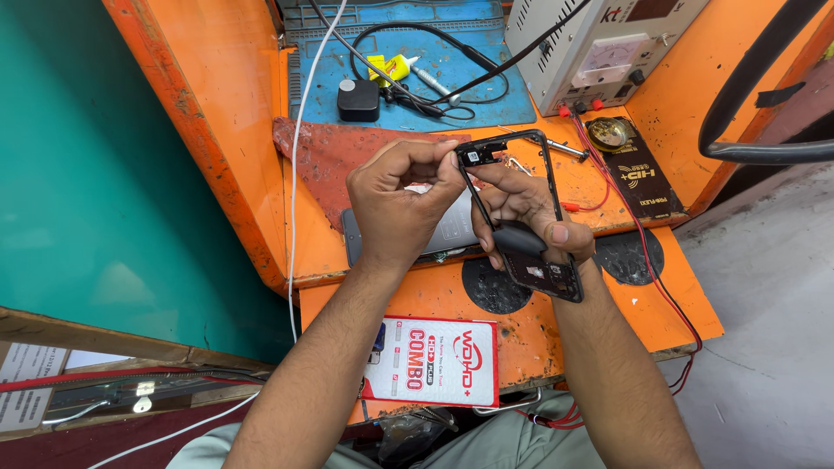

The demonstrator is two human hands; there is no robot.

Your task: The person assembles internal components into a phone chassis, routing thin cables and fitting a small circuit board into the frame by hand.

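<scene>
the left hand [401, 201] and the right hand [530, 215] held a black phone frame [551, 187] together above the orange worktop [599, 304]. the left fingers [447, 165] were pressed together, pinching the frame's top corner; the right fingers [556, 233] were curled around its lower part, gripping it. just beneath the hands a grey phone [452, 233] lay flat on the worktop. a blue mat [486, 87] with a black cable [452, 52] lay further back, beside a grey power supply [599, 48]. a white and red card [434, 360] lay near the front edge.
</scene>
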